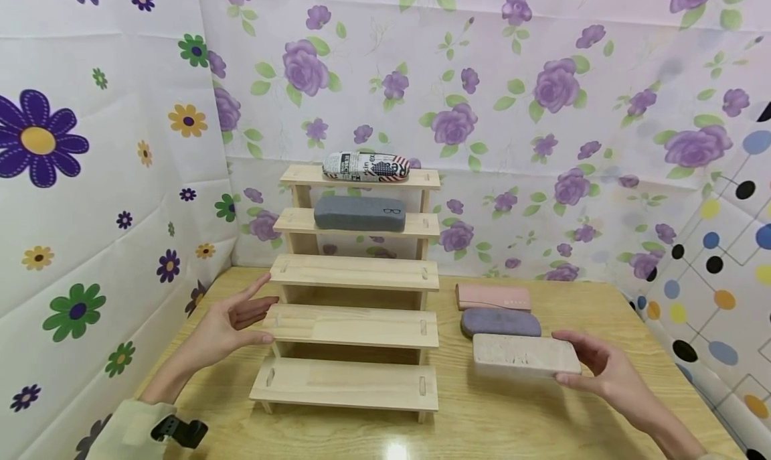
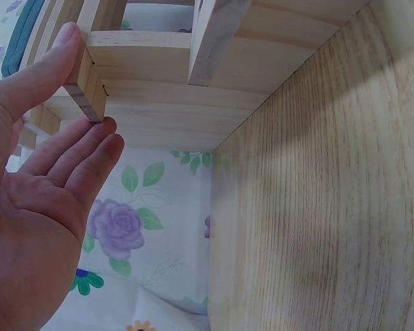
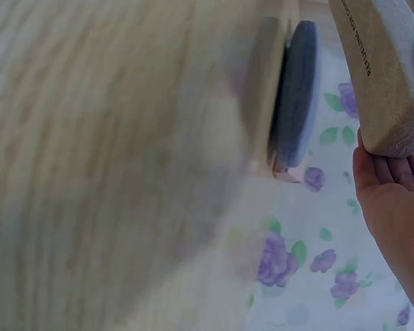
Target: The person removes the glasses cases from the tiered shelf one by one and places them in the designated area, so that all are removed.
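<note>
My right hand (image 1: 608,373) grips the right end of a beige glasses case (image 1: 521,356), thumb on the near side and fingers behind. In the right wrist view the case (image 3: 383,76) is up off the table and shows a line of dark print. My left hand (image 1: 225,326) is at the left side of a stepped wooden rack (image 1: 355,272), its fingers fairly straight. Seen from the left wrist, the thumb and fingertips touch the end of one shelf board (image 2: 90,96). On the upper shelves lie a newspaper-print glasses case (image 1: 365,167) and a grey-blue glasses case (image 1: 359,214).
Behind the beige case, a purple-grey glasses case (image 1: 501,323) and a pink case (image 1: 494,297) lie on the wooden table (image 1: 482,420), right of the rack. Flower-patterned cloth (image 1: 373,78) hangs behind, with more cloth along both sides.
</note>
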A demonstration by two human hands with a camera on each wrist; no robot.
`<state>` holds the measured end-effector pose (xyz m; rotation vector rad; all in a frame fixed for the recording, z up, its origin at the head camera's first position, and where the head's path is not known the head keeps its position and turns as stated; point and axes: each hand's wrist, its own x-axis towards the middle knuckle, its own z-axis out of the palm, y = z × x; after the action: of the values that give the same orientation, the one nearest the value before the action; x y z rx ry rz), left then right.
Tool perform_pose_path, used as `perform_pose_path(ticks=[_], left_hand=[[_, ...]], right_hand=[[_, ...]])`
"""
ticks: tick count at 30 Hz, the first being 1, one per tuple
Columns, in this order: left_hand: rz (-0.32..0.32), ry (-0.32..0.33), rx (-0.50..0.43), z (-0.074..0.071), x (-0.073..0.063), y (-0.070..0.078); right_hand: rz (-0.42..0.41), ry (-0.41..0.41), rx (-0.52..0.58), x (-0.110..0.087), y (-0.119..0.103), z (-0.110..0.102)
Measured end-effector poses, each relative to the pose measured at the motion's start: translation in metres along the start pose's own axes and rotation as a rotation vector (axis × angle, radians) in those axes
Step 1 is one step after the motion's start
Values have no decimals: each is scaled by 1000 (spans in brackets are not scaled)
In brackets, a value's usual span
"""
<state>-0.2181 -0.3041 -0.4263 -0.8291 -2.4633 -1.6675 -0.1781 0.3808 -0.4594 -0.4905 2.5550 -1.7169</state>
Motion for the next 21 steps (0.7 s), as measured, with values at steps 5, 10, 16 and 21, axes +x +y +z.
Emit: perform_pose_path(ticks=[5, 10, 16, 21], left_hand=[[3, -1, -8, 0, 0, 0], [6, -6, -11, 0, -1, -1], [3, -5, -5, -1, -1, -1], [8, -4, -1, -1, 0, -1]], right_hand=[[27, 8, -31, 0, 9, 2], [46, 9, -70, 2, 16, 6], [94, -2, -76, 5, 20, 8], [102, -4, -83, 8, 22, 8]])
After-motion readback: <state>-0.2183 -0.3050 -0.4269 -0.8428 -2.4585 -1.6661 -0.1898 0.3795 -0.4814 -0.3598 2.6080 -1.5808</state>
